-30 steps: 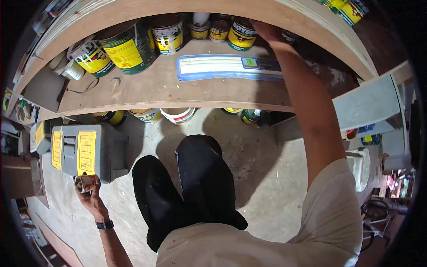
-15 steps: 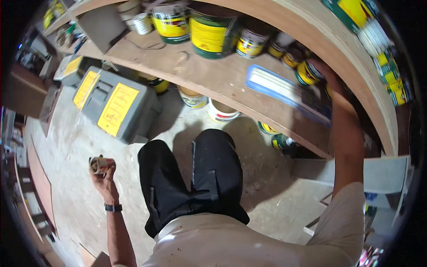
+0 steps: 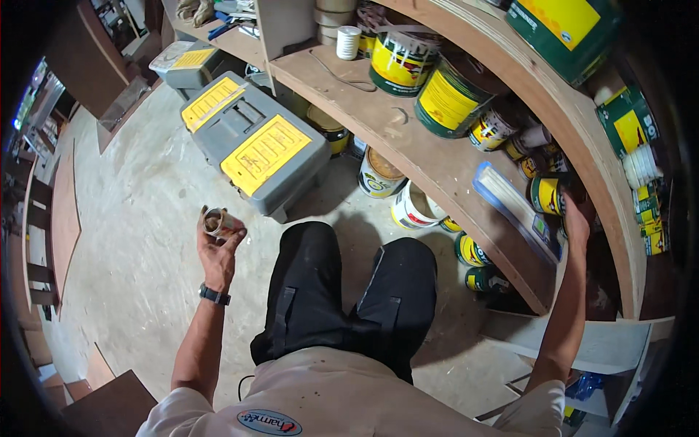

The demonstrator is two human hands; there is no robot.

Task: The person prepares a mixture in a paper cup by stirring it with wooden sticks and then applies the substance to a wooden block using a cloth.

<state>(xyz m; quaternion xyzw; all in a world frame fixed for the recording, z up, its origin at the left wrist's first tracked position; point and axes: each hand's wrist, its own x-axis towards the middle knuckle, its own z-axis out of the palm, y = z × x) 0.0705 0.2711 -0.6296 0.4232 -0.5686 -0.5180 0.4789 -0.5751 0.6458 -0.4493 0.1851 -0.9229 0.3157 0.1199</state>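
My left hand [image 3: 217, 253] is closed around a small open tin [image 3: 218, 223] with a stained rim and brownish inside, held above the floor left of my knees. On the right, my arm reaches into the shelf. There my right hand [image 3: 577, 218] grips the right side of a small green-and-yellow paint can [image 3: 546, 195]; the fingers are partly hidden behind it. In front of that can lies a long blue-and-white tray-like pack [image 3: 510, 200]. More small cans [image 3: 530, 166] stand just behind.
Large green-and-yellow paint buckets [image 3: 450, 98] stand along the wooden shelf [image 3: 408, 149]. Below it are a white bucket [image 3: 416, 207] and several tins. A grey toolbox with yellow panels [image 3: 255, 138] sits on the floor. The upper shelf's edge [image 3: 619, 240] curves above my right arm.
The view has shifted, so the shelf and toolbox appear farther right. My left hand still holds the tin. My right hand stays at the small paint can, now more clearly visible.
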